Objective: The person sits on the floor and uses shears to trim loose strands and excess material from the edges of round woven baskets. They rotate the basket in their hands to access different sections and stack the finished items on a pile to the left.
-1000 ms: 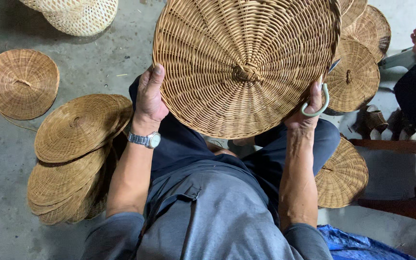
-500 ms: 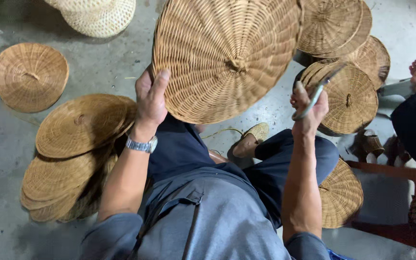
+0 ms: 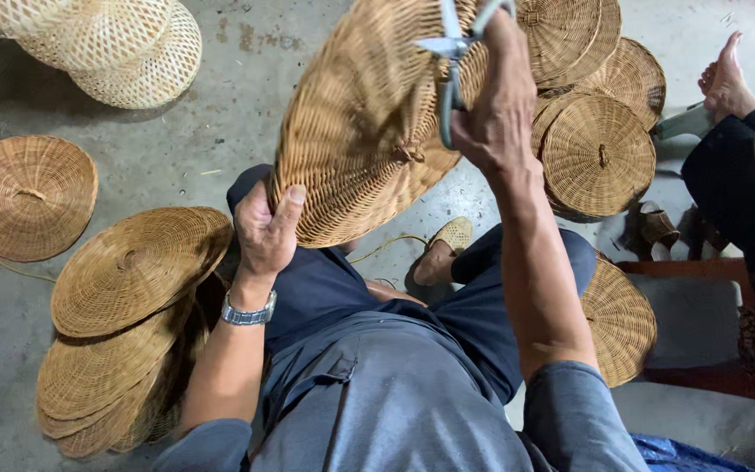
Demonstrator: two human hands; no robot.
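The top edge of the view is cutting off the upper part of the round woven tray and the tips of the scissors, so the far rim of the tray cannot be made out. The tray is tilting steeply in front of the person, raised above the lap. The left hand is gripping its near rim, thumb pressing on the woven face and the other fingers hiding behind the wicker. The right hand is closing around the scissors' handles beside the tray's right edge; whether the blades are touching the wicker is hard to tell.

A wristwatch is sitting on the left wrist. To the near left, a stack of woven lids is leaning on the concrete floor, with a single lid lying apart farther left and pale open-weave baskets at the far left. More lids are piling up at the far right, partly blocked by the right forearm. Another person's bare foot is showing at the right edge.
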